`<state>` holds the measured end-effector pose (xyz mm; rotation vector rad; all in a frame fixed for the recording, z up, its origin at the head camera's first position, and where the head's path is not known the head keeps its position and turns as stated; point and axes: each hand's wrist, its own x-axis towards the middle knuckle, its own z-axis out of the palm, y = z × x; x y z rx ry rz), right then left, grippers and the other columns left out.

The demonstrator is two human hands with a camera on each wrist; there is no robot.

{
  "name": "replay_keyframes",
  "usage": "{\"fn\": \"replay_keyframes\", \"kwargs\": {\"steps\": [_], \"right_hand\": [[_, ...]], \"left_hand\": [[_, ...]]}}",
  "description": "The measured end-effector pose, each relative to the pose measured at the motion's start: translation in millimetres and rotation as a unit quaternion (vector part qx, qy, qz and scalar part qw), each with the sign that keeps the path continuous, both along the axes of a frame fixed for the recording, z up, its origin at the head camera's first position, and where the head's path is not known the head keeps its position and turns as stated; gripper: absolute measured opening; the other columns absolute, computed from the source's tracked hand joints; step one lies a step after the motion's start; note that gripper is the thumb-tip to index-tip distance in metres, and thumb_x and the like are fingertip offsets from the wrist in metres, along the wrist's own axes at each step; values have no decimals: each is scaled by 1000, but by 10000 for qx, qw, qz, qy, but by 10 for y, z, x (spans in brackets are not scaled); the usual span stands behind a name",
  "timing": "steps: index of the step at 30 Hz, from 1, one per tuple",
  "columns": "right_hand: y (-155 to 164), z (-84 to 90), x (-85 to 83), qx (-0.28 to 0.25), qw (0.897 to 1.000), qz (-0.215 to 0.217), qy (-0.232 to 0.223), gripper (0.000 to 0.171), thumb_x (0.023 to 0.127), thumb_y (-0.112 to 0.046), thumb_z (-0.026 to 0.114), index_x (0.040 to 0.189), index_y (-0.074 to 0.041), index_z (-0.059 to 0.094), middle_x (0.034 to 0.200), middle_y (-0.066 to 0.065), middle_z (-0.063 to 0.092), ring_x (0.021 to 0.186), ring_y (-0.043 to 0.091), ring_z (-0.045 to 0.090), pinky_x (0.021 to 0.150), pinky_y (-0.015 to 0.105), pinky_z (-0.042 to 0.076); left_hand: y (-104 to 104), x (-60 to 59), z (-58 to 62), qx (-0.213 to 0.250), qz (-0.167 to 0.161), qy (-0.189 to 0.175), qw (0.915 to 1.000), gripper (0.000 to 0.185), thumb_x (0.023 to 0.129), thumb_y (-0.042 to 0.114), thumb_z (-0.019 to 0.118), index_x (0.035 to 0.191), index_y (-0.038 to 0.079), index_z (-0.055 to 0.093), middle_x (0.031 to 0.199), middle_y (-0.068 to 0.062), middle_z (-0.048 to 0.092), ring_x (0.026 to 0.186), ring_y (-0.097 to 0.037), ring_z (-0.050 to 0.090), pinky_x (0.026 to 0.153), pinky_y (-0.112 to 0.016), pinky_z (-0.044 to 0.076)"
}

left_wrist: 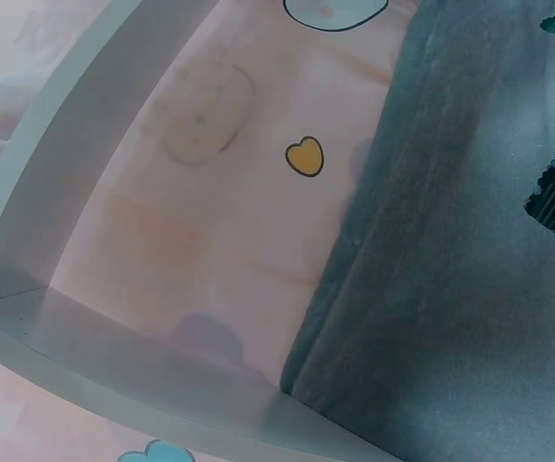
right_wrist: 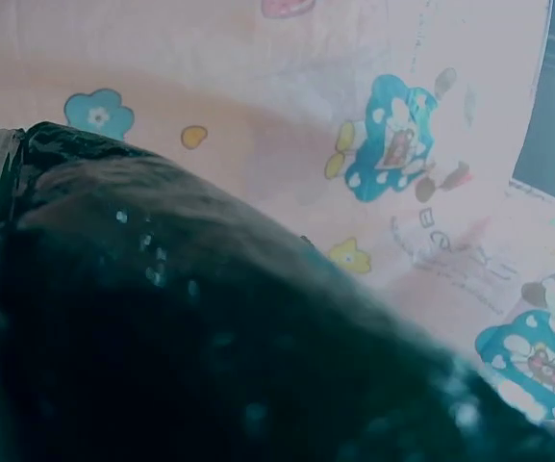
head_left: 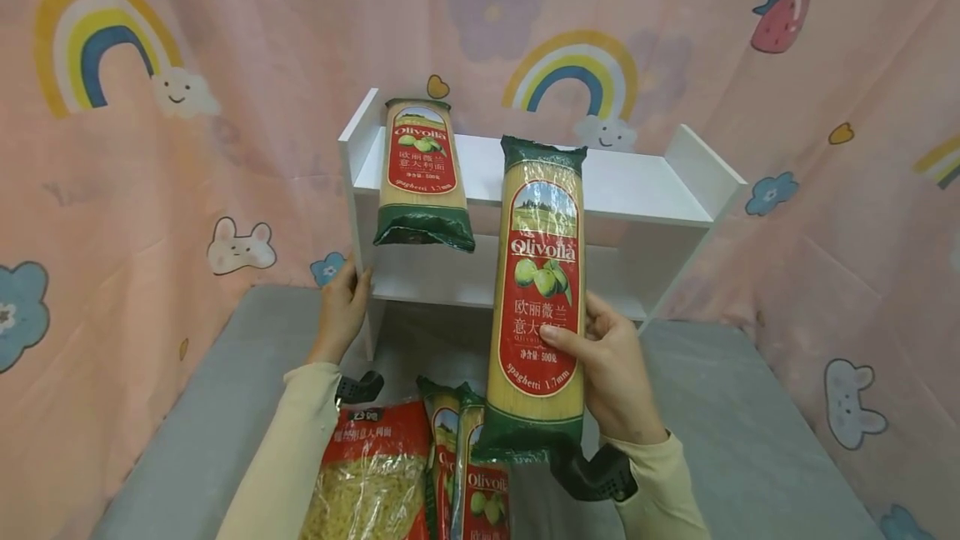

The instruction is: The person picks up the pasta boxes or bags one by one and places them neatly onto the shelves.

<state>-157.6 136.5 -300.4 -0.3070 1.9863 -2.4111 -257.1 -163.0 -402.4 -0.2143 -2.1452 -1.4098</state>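
The right hand (head_left: 613, 365) is gripping an "Olivoila spaghetti 1.7mm" pack (head_left: 536, 294) near the white shelf (head_left: 637, 182); the left hand (head_left: 342, 309) is holding the shelf's side. 1 more pack (head_left: 422, 173) is sitting on top.

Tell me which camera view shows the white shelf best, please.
The head view, because the white shelf shows there with two tiers and both sides. The left wrist view shows only boards meeting at a corner; the right wrist view shows none.

On the shelf (head_left: 637, 186), one spaghetti pack (head_left: 418, 169) overhangs the front edge at left; right of it, before that edge, I hold a second pack (head_left: 538, 290).
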Motion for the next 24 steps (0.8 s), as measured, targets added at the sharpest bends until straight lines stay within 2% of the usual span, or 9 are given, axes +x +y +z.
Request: {"fn": "replay_keyframes", "kwargs": {"steps": [3,10,15,24], "right_hand": [[-24,23,-34,-32,10000,-1,16,44,89,2,60,130,2,44,99,7,67,85,20,67,72,36,55],[-76,61,-103,-180,9998,-20,48,41,89,4,59,127,4,45,96,7,68,83,20,67,71,35,55],[-99,102,-178,-100,9999,-98,42,39,89,3,60,126,3,47,94,5,68,81,19,68,71,34,55],[-137,363,-403,-34,9998,-164,-62,40,88,1,61,126,3,48,92,3,69,78,15,68,70,30,54]], "left_hand": [[-4,3,3,18,23,19,10000,39,99,5,47,137,0,46,125,-26,55,112,-39,54,86,-53,46],[-7,11,0,-50,79,56,9999,33,98,4,48,130,-3,51,114,-28,60,96,-37,60,76,-52,49],[-4,6,-9,-44,131,118,9998,32,97,3,49,129,-4,52,112,-29,60,95,-38,60,76,-52,49],[7,-7,-15,-33,108,173,9998,32,97,2,49,128,-5,52,112,-29,60,94,-38,61,75,-52,50]]}}
